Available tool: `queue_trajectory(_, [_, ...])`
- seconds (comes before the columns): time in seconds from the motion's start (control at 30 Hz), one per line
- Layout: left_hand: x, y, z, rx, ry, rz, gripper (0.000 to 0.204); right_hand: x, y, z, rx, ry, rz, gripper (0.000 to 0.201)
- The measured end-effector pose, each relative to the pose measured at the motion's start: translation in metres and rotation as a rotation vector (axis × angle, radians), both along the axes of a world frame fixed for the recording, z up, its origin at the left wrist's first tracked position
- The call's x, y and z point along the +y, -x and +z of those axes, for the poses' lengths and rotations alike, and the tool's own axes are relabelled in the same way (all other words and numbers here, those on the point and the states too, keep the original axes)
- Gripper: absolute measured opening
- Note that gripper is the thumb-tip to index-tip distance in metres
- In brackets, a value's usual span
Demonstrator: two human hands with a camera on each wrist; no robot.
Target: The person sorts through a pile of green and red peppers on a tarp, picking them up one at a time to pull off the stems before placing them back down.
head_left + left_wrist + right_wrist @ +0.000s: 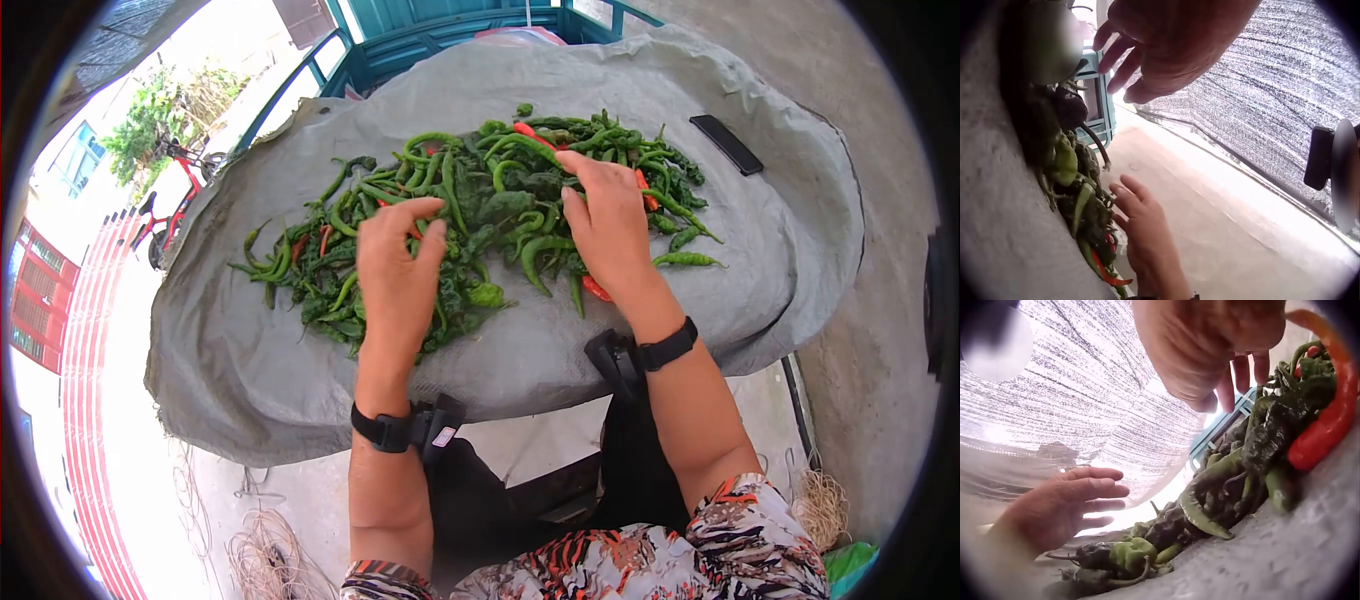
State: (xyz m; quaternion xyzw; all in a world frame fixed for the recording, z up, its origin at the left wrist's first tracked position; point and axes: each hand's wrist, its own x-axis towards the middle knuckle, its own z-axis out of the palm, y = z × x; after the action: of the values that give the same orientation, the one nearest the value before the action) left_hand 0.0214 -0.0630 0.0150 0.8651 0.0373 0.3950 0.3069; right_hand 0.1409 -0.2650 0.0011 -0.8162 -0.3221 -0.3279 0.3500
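A wide heap of chili peppers (505, 205), mostly green and wrinkled, lies on a grey sheet (250, 370). My left hand (395, 265) hovers over the heap's near left part, thumb and fingers apart and nothing between them. Over the right part is my right hand (612, 220), its fingers loosely bent toward the peppers, with no pepper seen in its grasp. A red chili pepper (535, 137) lies just beyond its fingertips. In the right wrist view a curved red chili pepper (1329, 419) lies close beside that hand, and the left hand (1063, 509) shows straight, spread fingers.
A black phone (727, 144) lies on the sheet at the far right. Behind it stands a teal metal cart frame (450, 30). Tangled twine (270, 555) lies on the ground at lower left. A red bicycle (185, 190) stands off to the left.
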Motion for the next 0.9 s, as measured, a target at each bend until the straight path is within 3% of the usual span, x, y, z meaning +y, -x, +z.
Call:
queue_trajectory(0.03, [-0.003,-0.002,-0.001,0.052,0.095,-0.08,0.024,0.0,-0.003,-0.006,0.011,0.051,-0.006,0.036])
queue_trajectory(0.13, [-0.012,-0.007,0.004,0.07,-0.039,-0.122,0.021,0.003,-0.004,-0.008,0.058,0.184,-0.037,0.037])
queue_trajectory(0.2, [-0.015,-0.009,0.005,0.104,-0.007,-0.16,0.021,0.003,0.0,0.001,0.115,0.251,-0.073,0.037])
queue_trajectory(0.5, [-0.019,-0.024,0.002,0.11,0.041,-0.224,0.02,0.001,0.002,-0.009,-0.074,0.258,-0.025,0.034])
queue_trajectory(0.7, [-0.023,-0.03,0.003,0.114,0.098,-0.244,0.02,-0.002,0.009,-0.005,0.072,0.276,-0.145,0.035])
queue_trajectory(0.9, [-0.024,-0.038,-0.002,0.085,0.113,-0.229,0.021,-0.009,0.002,-0.003,0.047,0.306,-0.171,0.029])
